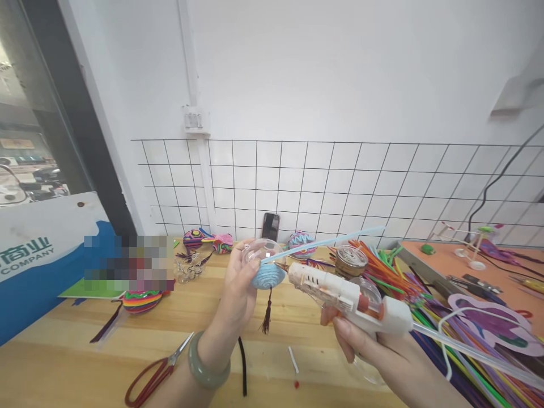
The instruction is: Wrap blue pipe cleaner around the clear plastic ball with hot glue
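Observation:
My left hand point(241, 286) is closed around a clear plastic ball point(264, 249), whose lower part is covered in coiled light-blue pipe cleaner point(268, 276). A loose blue strand point(335, 239) stretches from it up to the right. A dark tassel point(266, 320) hangs below the ball. In my right hand point(361, 343) is a white hot glue gun point(325, 286), fingers wrapped round its handle. Its nozzle points left and is close to the ball's right side; whether it touches cannot be made out. A clear glue stick point(463, 347) sticks out of its back.
Red-handled scissors point(158, 369) lie at front left, near a black strip point(243, 365). A striped ball point(142, 300) sits at left. Bundled pipe cleaners point(425, 317) cover the right side. A phone point(271, 225) leans on the wall grid behind a round tin point(351, 260).

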Demonstrator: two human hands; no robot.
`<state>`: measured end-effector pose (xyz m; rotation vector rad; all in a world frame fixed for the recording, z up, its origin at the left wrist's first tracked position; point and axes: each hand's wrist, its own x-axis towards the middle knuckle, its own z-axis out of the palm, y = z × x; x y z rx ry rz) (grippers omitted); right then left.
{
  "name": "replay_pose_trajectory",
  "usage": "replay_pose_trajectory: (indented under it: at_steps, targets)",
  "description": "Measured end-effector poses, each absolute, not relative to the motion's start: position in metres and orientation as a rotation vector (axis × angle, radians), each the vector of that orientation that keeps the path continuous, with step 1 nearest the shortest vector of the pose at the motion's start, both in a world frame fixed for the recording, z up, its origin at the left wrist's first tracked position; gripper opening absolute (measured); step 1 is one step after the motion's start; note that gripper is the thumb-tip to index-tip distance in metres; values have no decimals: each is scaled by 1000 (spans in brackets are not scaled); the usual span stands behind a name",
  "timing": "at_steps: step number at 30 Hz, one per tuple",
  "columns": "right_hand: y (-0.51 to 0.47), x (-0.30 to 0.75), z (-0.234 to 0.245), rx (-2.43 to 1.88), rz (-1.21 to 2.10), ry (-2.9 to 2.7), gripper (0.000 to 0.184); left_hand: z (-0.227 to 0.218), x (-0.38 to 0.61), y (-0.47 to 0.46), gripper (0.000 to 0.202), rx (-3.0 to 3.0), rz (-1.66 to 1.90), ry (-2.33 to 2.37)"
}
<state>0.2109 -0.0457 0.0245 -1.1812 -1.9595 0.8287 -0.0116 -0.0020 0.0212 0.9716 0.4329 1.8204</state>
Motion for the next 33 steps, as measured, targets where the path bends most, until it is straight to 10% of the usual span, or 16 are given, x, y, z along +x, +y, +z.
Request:
replay_pose_trajectory:
  at_steps: [33]
  targets:
    - [-36, 223, 20, -1006, 760, -2141, 36, 26, -15, -5, 48, 922, 1817, 391]
